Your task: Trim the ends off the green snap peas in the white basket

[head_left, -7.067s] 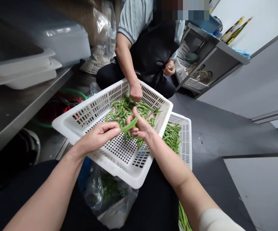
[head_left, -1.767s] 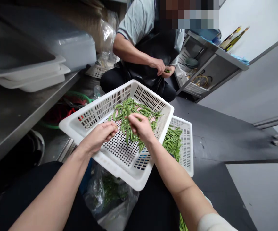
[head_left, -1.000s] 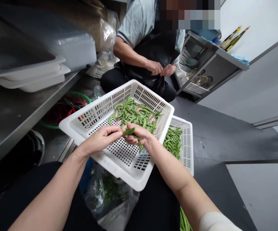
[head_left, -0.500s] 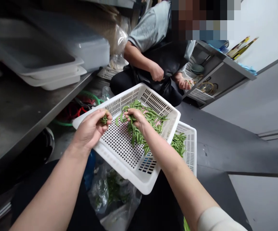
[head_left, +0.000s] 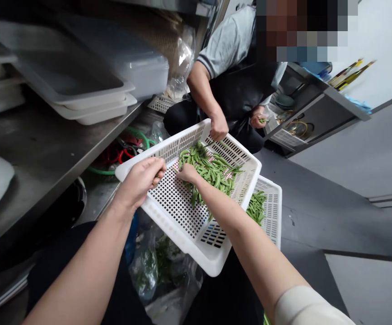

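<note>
A white slotted basket (head_left: 179, 241) tilts across my lap, with a heap of green pea pods (head_left: 218, 174) toward its far side. Over the basket's left rim, my left hand (head_left: 145, 178) is closed in a fist around small green pea scraps, mostly hidden by the fingers. My right hand (head_left: 187, 173) is inside the basket at the heap's left edge, fingers pinched together; a thin pale-green pod end shows at the tips. Opposite me, a co-worker's hand (head_left: 219, 127) reaches over the far rim toward the pods. Their other hand (head_left: 257, 118) holds a green pod.
A second white basket (head_left: 273, 212) with pods sits under the first at right. Left is a steel shelf (head_left: 47, 153) with stacked plastic tubs (head_left: 94, 106). Below it are red-handled scissors (head_left: 125, 155) in a green basket (head_left: 145, 137). A clear bag of greens (head_left: 148, 271) lies below.
My right hand has lowered and its fingers have closed at the heap's edge. My left hand has turned, hiding most of the green bits. The co-worker's hand has come down into the basket.
</note>
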### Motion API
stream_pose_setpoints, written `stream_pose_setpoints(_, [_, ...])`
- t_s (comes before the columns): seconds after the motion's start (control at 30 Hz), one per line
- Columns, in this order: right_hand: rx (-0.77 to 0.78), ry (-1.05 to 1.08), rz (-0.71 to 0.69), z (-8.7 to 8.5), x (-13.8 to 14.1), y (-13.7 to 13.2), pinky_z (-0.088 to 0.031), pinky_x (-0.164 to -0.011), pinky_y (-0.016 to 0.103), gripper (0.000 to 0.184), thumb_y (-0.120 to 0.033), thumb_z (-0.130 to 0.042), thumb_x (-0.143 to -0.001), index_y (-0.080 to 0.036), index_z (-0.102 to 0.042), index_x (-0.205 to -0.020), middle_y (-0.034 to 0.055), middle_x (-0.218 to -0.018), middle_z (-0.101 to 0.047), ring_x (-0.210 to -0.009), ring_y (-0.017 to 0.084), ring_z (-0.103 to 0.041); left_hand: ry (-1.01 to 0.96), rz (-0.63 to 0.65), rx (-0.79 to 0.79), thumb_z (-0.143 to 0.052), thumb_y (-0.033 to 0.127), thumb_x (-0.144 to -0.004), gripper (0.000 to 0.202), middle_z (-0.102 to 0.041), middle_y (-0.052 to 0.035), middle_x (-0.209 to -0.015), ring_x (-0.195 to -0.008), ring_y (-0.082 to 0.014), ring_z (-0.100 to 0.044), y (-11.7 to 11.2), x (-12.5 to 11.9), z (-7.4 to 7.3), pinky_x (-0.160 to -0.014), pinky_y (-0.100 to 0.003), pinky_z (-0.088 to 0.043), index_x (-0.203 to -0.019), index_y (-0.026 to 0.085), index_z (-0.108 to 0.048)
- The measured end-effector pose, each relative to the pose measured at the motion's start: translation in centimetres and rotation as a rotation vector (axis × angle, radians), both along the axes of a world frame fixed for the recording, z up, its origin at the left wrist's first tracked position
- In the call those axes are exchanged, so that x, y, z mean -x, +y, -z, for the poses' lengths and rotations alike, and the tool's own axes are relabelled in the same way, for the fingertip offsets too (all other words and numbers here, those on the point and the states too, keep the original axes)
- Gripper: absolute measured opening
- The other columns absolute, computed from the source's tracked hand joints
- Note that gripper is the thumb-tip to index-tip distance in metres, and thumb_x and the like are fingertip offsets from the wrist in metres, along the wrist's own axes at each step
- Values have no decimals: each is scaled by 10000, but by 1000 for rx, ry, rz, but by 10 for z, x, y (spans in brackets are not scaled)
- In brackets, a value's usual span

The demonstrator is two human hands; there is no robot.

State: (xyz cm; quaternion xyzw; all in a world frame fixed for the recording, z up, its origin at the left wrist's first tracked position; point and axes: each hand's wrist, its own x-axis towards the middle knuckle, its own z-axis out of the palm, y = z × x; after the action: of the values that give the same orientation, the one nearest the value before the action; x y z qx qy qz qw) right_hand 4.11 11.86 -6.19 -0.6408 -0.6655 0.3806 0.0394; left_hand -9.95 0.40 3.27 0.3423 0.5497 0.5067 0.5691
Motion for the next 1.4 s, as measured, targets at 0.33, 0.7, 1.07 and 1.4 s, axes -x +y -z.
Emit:
stream_pose_setpoints(0.33, [383,981,198,-63,-56,-69,-223,-347,115,250,-285,-554,-764,-187,-345,-670,-86,-542,-390,-387,16,-286,694,356,-261,-498,393,-711,242,-480,41,-530,-561,-135,-439,-3,-31,23,-549,-229,-331,-571,201,-544])
stream_pose_setpoints(0.7, [89,836,55,-63,-71,-83,-330,-358,153,281,-351,-680,-692,-162,-481,-630,-77,-444,-496,-358,42,-423,861,548,-506,-388,236,-703,232,-357,36,-479,-501,-124,-373,-11,-50,26,-535,-263,-246,-488,206,-304])
stream_pose_setpoints(1.07, [557,1020,-159,-79,-94,-86,-247,-295,118,389,-401,-728,-684,-165,-420,-651,-94,-442,-449,-307,16,-360,12,-57,-13,-515,241,-576,67,-399,53,-479,-395,-52,-278,3,-27,7,-363,-167,-148,-564,176,-507])
stream_pose_setpoints(1.4, [564,941,-243,-75,-81,-92,-264,-337,156,380,-462,-718,-683,-156,-502,-745,-96,-458,-428,-345,36,-356,342,300,-88,-549,464,-599,312,-289,65,-466,-487,-87,-276,-4,-44,9,-411,-207,-198,-497,200,-420])
